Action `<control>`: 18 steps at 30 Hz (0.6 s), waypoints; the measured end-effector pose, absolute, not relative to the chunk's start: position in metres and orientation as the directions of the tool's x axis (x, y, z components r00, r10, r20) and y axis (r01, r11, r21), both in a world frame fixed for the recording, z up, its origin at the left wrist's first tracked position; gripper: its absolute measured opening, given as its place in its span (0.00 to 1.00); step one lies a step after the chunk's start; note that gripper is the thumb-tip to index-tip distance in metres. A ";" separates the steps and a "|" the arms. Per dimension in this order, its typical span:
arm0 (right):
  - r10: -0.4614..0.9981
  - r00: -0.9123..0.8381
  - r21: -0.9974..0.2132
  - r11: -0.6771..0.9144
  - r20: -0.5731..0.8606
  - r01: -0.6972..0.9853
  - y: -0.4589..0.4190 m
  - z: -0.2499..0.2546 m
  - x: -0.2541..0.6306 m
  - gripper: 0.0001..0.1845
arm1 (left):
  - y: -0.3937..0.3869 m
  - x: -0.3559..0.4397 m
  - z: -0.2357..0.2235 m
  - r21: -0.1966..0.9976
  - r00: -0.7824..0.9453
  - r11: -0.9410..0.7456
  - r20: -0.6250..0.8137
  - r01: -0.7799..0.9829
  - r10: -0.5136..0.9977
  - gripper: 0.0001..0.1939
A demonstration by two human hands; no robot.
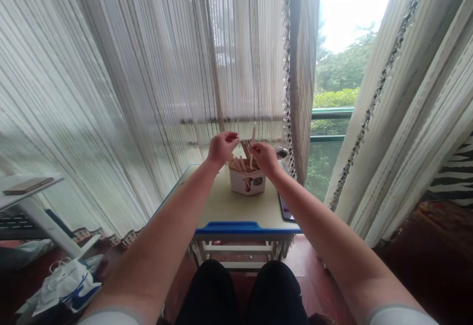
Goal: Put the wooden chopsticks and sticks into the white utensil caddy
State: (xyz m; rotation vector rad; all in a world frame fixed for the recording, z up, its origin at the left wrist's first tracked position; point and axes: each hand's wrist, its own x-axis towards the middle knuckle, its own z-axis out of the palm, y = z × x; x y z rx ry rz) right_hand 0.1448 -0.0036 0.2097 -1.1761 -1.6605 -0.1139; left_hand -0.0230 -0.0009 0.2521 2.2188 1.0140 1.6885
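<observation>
A white box [240, 186] with a dark printed picture stands on the small desk, full of thin wooden sticks [240, 163] that poke above its rim. My right hand [265, 156] is at the box's right side, pinching a pale, upright stick [253, 133]. The lower end of that stick reaches down among the others. My left hand [222, 146] hovers just above the box's left edge. Its fingers are bent toward the sticks, with a small gap between thumb and fingertips and nothing visible in them.
The cream desktop [218, 209] has a blue edge. A phone [286, 209] lies at its right side, partly behind my right forearm. A dark rounded object [281, 152] is beyond my right hand. Sheer curtains [158, 69] hang close behind. White bags [66, 285] lie on the floor at left.
</observation>
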 end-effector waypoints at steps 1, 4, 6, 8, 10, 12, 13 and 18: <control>0.653 0.024 -0.451 0.496 0.757 0.742 0.002 0.208 0.146 0.10 | 0.005 -0.020 0.251 0.518 0.131 -0.746 0.778 0.419 0.614 0.13; 0.725 -0.042 -0.463 0.481 0.687 0.744 0.017 0.197 0.144 0.09 | 0.021 -0.011 0.242 0.522 0.195 -0.747 0.750 0.412 0.632 0.14; 0.758 -0.066 -0.472 0.469 0.649 0.746 0.025 0.187 0.143 0.09 | 0.028 -0.005 0.235 0.518 0.231 -0.758 0.743 0.395 0.628 0.15; 0.772 -0.066 -0.479 0.456 0.632 0.750 0.031 0.178 0.142 0.09 | 0.033 -0.001 0.229 0.494 0.256 -0.765 0.743 0.414 0.618 0.14; 0.786 -0.078 -0.495 0.460 0.614 0.737 0.036 0.169 0.143 0.10 | 0.036 0.002 0.226 0.451 0.252 -0.751 0.749 0.483 0.612 0.12; 0.806 -0.103 -0.524 0.470 0.583 0.710 0.041 0.161 0.144 0.10 | 0.039 0.004 0.224 0.406 0.222 -0.720 0.764 0.563 0.605 0.14; 0.816 -0.116 -0.538 0.472 0.566 0.699 0.043 0.158 0.144 0.10 | 0.042 0.005 0.224 0.389 0.210 -0.706 0.772 0.592 0.601 0.15; 0.845 -0.143 -0.540 0.449 0.515 0.712 0.051 0.140 0.143 0.09 | 0.054 0.007 0.221 0.273 0.320 -0.714 0.752 0.644 0.576 0.10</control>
